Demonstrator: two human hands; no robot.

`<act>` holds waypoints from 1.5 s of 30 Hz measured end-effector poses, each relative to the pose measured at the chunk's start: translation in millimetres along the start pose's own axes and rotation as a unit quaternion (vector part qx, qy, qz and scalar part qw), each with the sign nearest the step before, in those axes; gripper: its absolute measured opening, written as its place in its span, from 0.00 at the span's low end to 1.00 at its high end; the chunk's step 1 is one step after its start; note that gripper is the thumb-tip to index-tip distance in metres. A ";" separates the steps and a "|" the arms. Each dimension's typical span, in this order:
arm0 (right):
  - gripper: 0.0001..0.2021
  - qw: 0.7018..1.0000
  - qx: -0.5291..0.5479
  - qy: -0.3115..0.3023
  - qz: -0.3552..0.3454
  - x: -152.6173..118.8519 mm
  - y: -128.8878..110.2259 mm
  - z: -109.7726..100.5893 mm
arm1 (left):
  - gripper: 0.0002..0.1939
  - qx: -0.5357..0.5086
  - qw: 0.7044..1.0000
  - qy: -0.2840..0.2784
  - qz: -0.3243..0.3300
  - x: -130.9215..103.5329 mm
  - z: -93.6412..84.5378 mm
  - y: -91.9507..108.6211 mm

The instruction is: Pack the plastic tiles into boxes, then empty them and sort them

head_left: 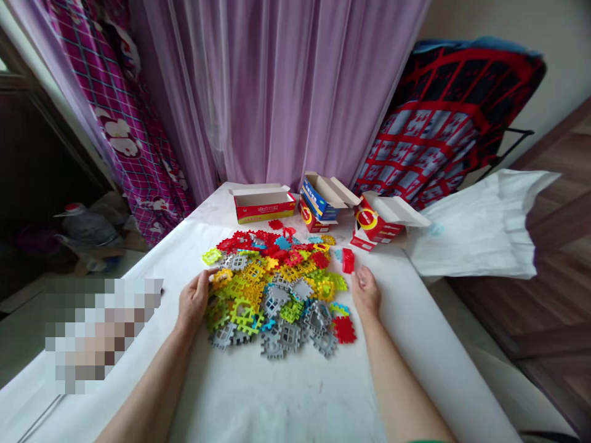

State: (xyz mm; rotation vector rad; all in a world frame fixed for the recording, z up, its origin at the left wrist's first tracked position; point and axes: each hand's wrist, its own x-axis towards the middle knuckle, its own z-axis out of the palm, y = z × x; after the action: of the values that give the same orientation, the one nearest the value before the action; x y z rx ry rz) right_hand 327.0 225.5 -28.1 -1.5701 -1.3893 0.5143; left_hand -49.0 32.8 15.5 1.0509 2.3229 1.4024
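A heap of interlocking plastic pieces (pixel 252 271) in red, yellow, green, blue and grey lies on the white-covered table. At the heap's left edge is my left hand (pixel 192 299), open, its index finger reaching to the yellow pieces (pixel 222 276). On the other side my right hand (pixel 368 295) rests with fingers loosely curled but apart, and nothing shows in it. Just beyond its fingertips stands a small red block of pieces (pixel 348 261). A flat red piece (pixel 344 330) lies at the heap's lower right.
Behind the heap stand an open red and yellow box (pixel 265 211), an open blue box (pixel 318 200) on a red box (pixel 314 220), and another open red box (pixel 376 224). A white bag (pixel 480 227) hangs at the right edge. A blurred object (pixel 106 338) is at left.
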 end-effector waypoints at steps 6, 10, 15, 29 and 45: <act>0.22 0.995 0.091 -0.034 -0.009 -74.7 1.7 -31.3 | 0.33 -0.035 0.999 0.025 -0.018 0.9 0.4 3.4; 0.14 0.982 0.047 -0.055 -0.175 -107.5 -18.5 -42.8 | 0.31 -0.042 0.998 0.033 -0.016 0.9 2.8 1.1; 0.13 0.938 -0.082 -0.095 -0.324 -120.2 -43.6 -42.1 | 0.29 -0.042 0.998 0.044 -0.017 -3.1 0.4 -0.3; 0.16 0.974 0.079 -0.017 -0.213 -117.9 -38.7 -30.0 | 0.25 0.001 0.999 0.037 -0.020 -11.8 -4.8 0.6; 0.16 0.981 -0.061 0.077 -0.169 -58.6 16.9 -91.6 | 0.17 0.055 0.997 0.031 -0.045 -9.9 -10.7 15.7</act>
State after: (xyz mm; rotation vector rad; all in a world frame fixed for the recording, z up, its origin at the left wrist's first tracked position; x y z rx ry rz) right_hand 394.0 139.1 -15.2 -1.3955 -1.5495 0.1025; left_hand -40.3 23.3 32.6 0.9317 2.4836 1.3047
